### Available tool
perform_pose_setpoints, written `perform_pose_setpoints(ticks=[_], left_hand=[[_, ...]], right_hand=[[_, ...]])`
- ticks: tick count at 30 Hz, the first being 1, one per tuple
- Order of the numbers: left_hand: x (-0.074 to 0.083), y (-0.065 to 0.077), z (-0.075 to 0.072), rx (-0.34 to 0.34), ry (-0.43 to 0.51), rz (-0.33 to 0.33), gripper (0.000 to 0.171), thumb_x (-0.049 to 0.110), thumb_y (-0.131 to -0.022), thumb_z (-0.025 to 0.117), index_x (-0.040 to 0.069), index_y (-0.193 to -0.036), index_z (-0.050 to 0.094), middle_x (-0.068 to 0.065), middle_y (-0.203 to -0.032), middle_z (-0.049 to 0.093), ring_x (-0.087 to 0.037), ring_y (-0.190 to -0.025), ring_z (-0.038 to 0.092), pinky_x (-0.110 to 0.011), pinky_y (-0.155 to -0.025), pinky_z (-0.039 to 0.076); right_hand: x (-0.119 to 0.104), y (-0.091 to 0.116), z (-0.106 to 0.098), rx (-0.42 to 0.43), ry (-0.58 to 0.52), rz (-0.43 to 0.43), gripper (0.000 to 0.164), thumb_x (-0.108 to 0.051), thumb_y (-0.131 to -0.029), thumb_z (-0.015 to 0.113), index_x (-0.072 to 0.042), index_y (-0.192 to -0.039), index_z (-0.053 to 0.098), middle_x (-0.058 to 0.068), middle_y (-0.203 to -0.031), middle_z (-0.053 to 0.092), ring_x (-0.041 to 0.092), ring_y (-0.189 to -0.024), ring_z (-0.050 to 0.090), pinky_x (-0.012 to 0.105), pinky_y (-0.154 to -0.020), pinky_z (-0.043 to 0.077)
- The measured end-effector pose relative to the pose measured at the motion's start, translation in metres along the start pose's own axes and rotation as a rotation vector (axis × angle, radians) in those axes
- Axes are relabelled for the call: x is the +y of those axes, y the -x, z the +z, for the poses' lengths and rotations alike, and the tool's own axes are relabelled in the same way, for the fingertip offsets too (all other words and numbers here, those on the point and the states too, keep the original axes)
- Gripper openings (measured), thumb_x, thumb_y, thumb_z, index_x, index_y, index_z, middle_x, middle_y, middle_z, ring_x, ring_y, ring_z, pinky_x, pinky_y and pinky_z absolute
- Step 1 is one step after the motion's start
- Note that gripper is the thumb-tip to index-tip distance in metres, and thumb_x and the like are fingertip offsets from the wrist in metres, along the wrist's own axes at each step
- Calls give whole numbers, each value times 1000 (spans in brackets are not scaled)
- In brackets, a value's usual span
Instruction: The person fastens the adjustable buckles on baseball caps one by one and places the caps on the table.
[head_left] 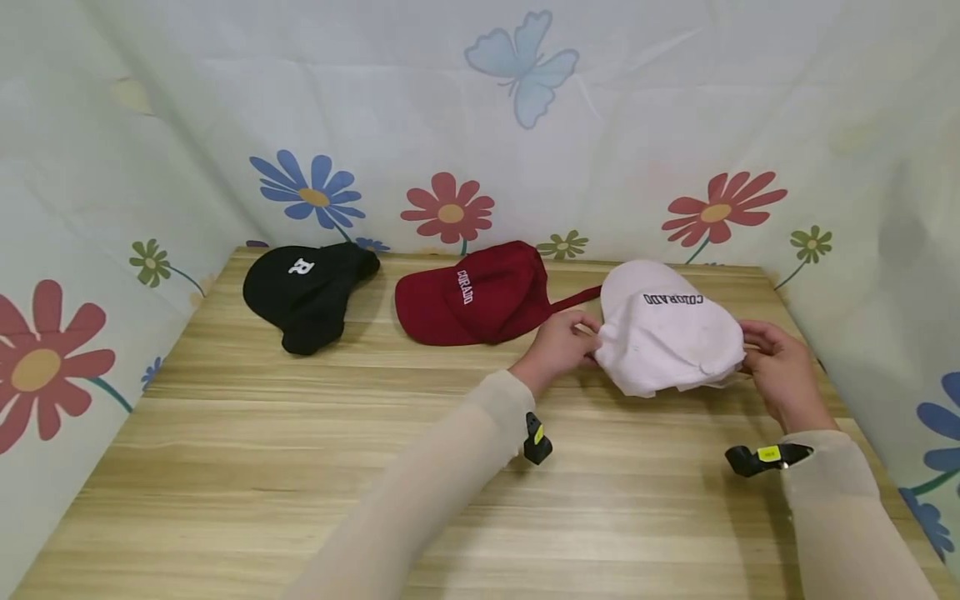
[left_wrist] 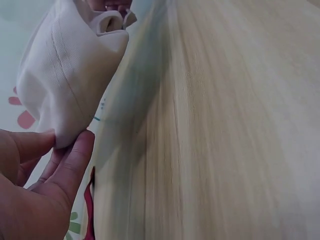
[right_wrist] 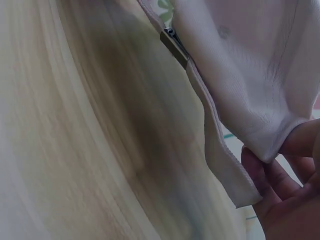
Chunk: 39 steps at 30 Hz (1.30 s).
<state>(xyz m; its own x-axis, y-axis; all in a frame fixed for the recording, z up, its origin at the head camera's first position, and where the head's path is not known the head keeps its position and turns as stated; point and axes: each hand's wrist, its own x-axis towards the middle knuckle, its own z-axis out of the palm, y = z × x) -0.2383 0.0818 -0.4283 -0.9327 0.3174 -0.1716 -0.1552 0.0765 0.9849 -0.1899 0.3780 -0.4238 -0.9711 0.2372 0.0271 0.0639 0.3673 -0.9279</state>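
A white baseball cap (head_left: 663, 333) with dark lettering is held between both hands at the right of the table, its brim toward the back wall. My left hand (head_left: 558, 346) pinches its left edge; in the left wrist view thumb and fingers (left_wrist: 70, 165) meet on the white cloth. On the opposite side my right hand (head_left: 783, 371) pinches the cap's edge. The right wrist view shows the cap's back strap (right_wrist: 215, 135) with a metal buckle (right_wrist: 174, 47), hanging beside the right fingers. A dark red cap (head_left: 487, 296) lies just left of the white one.
A black cap (head_left: 300, 292) with a white letter R lies at the far left of the wooden table (head_left: 300, 483). The red cap's strap (head_left: 577, 297) reaches toward the white cap. A flowered curtain (head_left: 585, 167) hangs behind and along both sides.
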Motion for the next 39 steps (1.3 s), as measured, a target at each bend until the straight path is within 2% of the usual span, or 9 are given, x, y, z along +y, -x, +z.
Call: perform_pose_setpoints(ticks=[6,18,22,26,29,31,34,36,39], left_hand=[[-8,-6,10,21,-32,-30,10,-4,-86,67,3,-92,64,-7,-71,64,-15,-60,62,-47,-76,59],[-11,-11,24,20,-65,-58,10,-3,-85,68,4,-91,64,-10,-74,66,-18,-62,64,-41,-71,61],[-13,-12,25,58,-83,-117,10,-3,-84,70,4,-89,65,-8,-73,63,-21,-61,64,-39,-69,61],[-15,-11,25,87,-102,-130,8,-5,-82,71,-1,-87,67,-6,-73,61,-20,-57,63,-36,-64,61],[-14,-10,24,83,-124,-122,6,-6,-81,71,-3,-85,68,-5,-70,61,-21,-57,64,-35,-62,61],[-13,-10,24,75,-158,-114,5,-5,-81,72,-3,-84,68,-5,-70,61,-24,-59,67,-34,-61,61],[-12,-10,24,67,-239,-94,4,-1,-82,73,-2,-83,69,-5,-70,64,-26,-61,70,-29,-56,59],[-12,-11,24,62,-301,-72,4,1,-82,73,0,-82,70,-5,-70,65,-24,-60,70,-25,-52,57],[-13,-12,23,58,-400,-35,6,4,-83,74,4,-78,70,-4,-68,66,-16,-53,66,-19,-48,53]], right_hand=[[13,-6,-4,-6,15,36,49,15,-89,43,-29,-107,57,-31,-87,59,-7,-80,57,12,-63,53],[24,-12,-11,-10,-25,51,46,13,-90,43,-30,-101,55,-31,-82,61,-8,-73,57,12,-60,51],[28,-14,-11,-58,112,73,37,7,-92,45,-15,-119,57,-34,-84,56,-8,-79,54,12,-65,50],[35,-17,-11,-123,197,94,43,2,-94,45,7,-137,43,-35,-83,52,-10,-80,52,12,-67,50],[39,-17,-12,-137,226,99,44,0,-95,45,9,-138,41,-34,-84,51,-10,-79,52,12,-68,50],[39,-16,-12,-127,263,98,44,-2,-95,47,8,-137,44,-28,-89,53,-9,-80,52,12,-68,50],[39,-16,-13,-129,302,94,43,-3,-94,49,8,-135,48,-6,-106,60,-7,-79,54,14,-67,52],[38,-16,-13,-135,322,92,43,-3,-93,50,8,-134,49,12,-118,57,-5,-77,55,15,-66,53],[38,-16,-14,-146,349,89,43,-2,-93,49,9,-134,49,25,-126,52,-5,-73,56,16,-65,53]])
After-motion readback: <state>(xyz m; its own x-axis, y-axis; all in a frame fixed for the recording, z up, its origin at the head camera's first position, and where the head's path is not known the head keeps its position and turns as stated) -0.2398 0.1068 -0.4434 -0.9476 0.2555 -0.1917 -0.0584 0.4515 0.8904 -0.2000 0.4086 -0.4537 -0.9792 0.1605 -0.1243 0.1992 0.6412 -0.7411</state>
